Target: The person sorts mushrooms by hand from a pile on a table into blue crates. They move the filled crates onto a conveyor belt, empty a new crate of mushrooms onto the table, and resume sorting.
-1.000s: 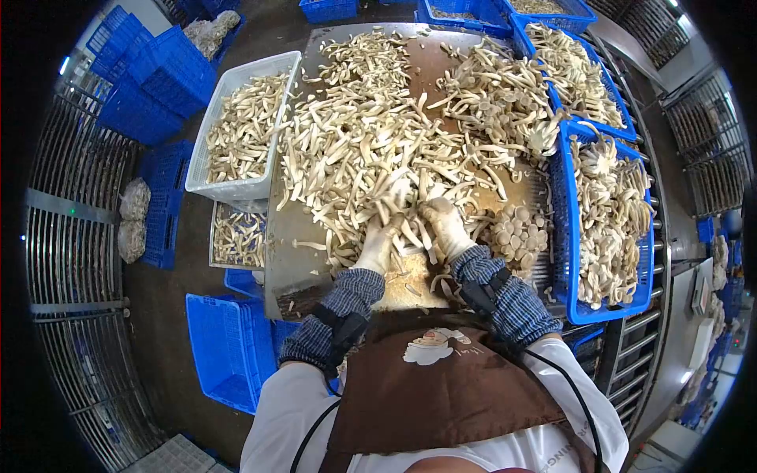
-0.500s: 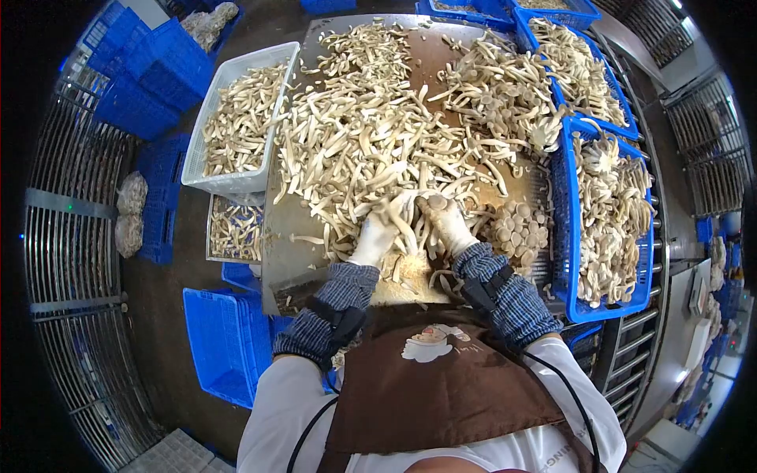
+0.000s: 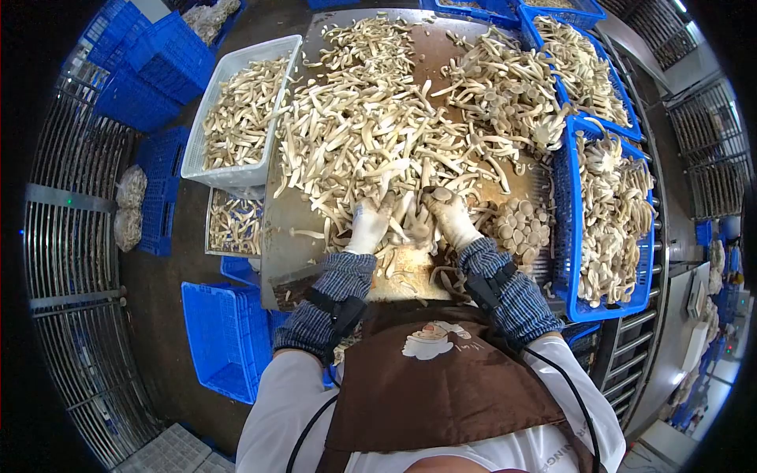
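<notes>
A large heap of pale mushrooms spreads over the metal table. At its near edge, my left hand, in a white glove, has its fingers closed on mushrooms. Just to the right, my right hand, also gloved, is closed around mushrooms with brown caps. Several stems lie between the two hands, above a yellowish board strewn with small scraps. Close to my right hand sits a cluster of round-capped mushrooms. The fingertips of both hands are partly hidden among the mushrooms.
On the left a white bin holds mushrooms, with a metal tray below it. Blue crates full of mushrooms line the right side, beside a roller conveyor. A blue crate stands at the lower left.
My left hand has moved slightly left and away from the board's middle. The mushroom stem that stood upright between the hands has gone from there, baring more of the board.
</notes>
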The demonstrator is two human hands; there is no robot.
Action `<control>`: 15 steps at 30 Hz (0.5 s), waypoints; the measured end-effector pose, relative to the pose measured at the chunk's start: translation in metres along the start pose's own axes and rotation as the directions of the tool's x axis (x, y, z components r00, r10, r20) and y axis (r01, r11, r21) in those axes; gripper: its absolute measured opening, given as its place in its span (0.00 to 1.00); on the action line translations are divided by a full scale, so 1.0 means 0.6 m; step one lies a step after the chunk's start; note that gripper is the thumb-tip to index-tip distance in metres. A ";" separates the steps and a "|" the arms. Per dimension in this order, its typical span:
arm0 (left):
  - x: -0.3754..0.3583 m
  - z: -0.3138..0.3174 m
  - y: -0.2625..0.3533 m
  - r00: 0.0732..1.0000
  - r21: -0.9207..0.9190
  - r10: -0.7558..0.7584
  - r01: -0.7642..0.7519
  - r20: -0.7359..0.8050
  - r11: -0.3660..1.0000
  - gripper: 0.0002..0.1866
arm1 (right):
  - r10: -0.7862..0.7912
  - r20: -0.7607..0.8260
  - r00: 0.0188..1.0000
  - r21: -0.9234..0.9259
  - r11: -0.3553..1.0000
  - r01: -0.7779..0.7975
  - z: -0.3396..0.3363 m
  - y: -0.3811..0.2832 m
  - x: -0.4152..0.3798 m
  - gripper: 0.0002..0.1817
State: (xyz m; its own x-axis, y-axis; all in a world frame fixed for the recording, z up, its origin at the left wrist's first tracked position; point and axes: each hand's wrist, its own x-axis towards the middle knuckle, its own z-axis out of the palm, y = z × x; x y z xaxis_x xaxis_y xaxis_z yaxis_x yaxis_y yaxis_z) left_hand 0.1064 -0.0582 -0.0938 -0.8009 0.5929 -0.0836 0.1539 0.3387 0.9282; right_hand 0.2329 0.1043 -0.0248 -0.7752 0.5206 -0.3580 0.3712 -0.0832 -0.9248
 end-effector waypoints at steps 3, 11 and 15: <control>-0.010 -0.007 0.039 0.986 -0.015 0.083 -0.086 -0.142 0.996 0.14 | 0.096 -0.142 0.985 0.024 0.995 -0.094 0.003 -0.021 -0.015 0.27; -0.029 0.002 0.105 0.887 -0.419 -0.111 0.318 0.448 0.851 0.35 | -0.138 0.169 0.976 0.390 0.919 0.062 0.011 -0.005 -0.011 0.22; -0.031 -0.017 0.118 0.835 -0.447 -0.231 0.477 0.499 0.757 0.39 | -0.162 0.185 0.969 0.276 0.955 0.107 -0.002 0.018 -0.006 0.26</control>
State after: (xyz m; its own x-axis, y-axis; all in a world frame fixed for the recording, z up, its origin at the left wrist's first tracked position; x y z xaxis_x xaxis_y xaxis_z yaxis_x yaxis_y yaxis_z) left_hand 0.1263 -0.0527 -0.0226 -0.4155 0.7815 -0.4654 -0.5242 0.2124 0.8247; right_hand 0.2404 0.1027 -0.0330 -0.9061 0.3609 -0.2209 0.1306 -0.2582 -0.9572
